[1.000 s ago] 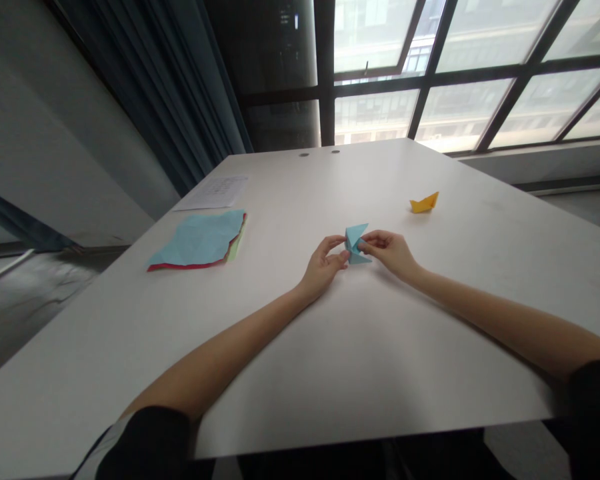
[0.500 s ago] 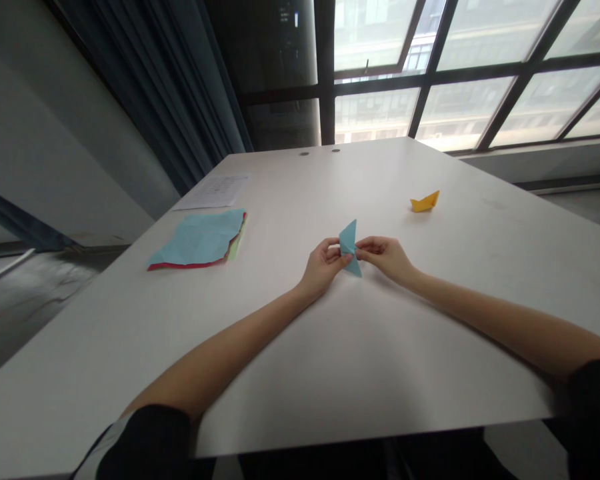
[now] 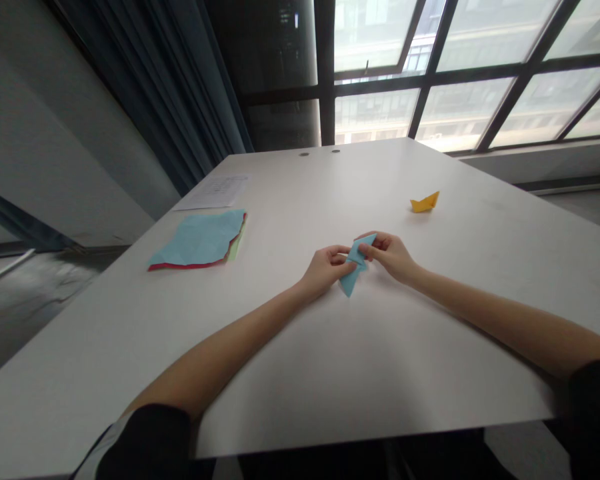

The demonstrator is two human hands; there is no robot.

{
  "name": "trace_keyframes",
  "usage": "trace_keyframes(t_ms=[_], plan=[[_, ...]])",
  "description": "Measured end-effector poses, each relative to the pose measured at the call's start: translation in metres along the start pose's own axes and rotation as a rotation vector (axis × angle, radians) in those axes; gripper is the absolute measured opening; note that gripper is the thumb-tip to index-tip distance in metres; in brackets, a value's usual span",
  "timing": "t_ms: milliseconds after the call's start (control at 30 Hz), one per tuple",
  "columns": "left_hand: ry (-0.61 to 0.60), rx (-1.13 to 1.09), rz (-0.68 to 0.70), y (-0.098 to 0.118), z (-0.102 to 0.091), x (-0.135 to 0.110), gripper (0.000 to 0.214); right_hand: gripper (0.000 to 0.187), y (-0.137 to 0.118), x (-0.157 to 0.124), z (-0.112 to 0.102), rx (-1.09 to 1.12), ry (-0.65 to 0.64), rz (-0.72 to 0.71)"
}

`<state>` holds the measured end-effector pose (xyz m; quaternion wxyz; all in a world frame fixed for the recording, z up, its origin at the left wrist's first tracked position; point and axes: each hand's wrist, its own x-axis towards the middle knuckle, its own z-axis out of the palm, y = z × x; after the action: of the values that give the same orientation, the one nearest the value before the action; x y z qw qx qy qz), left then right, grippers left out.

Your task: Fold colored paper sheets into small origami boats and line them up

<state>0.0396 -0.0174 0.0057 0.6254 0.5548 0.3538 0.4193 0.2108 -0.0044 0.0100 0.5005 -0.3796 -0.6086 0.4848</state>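
Note:
A small light blue folded paper [image 3: 350,279] is held between both hands over the middle of the white table. It slants, one pointed end up to the right and the other down toward me. My left hand [image 3: 325,272] pinches its lower left side, thumb on the front. On the upper right part, my right hand [image 3: 387,255] presses its thumb on the face with fingers behind. The fingers hide some of the folds. Beyond the right hand stands a yellow folded paper boat [image 3: 425,202], touched by neither hand.
On the left of the table [image 3: 280,373] lies a stack of coloured paper sheets [image 3: 200,235], light blue on top, with red and green edges showing. Behind it is a printed white sheet [image 3: 215,192]. A blue curtain [image 3: 165,80] and windows [image 3: 380,113] stand past the table.
The blue folded paper has turned clockwise, its top tip now leaning right and its lower tip nearer me. My right hand has shifted its grip onto the upper part's face.

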Motion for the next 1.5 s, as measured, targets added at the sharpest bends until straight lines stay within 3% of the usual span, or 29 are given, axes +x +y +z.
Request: trace_keyframes(t_ms=[233, 467, 667, 900, 1233, 1500], plan=[[0.174, 0.044, -0.025, 0.000, -0.008, 0.005, 0.033, 0.029, 0.007, 0.002, -0.004, -0.091, 0.081, 0.080], [0.042, 0.459, 0.073, 0.005, -0.016, 0.005, 0.034, 0.027, 0.002, 0.000, -0.004, -0.348, -0.017, 0.071], [0.091, 0.666, 0.089, 0.009, -0.025, 0.010, 0.038, 0.028, 0.007, 0.003, -0.007, -0.257, -0.046, 0.102], [0.024, 0.710, 0.154, 0.017, -0.026, 0.011, 0.035, 0.030, 0.008, 0.004, -0.009, -0.184, -0.117, 0.119], [0.055, 0.822, 0.140, 0.019, -0.016, 0.004, 0.033, 0.021, 0.003, 0.000, -0.006, -0.289, -0.140, 0.031], [-0.004, 0.822, 0.180, 0.023, -0.019, 0.006, 0.033, 0.026, 0.006, 0.000, -0.006, -0.160, -0.130, 0.102]])
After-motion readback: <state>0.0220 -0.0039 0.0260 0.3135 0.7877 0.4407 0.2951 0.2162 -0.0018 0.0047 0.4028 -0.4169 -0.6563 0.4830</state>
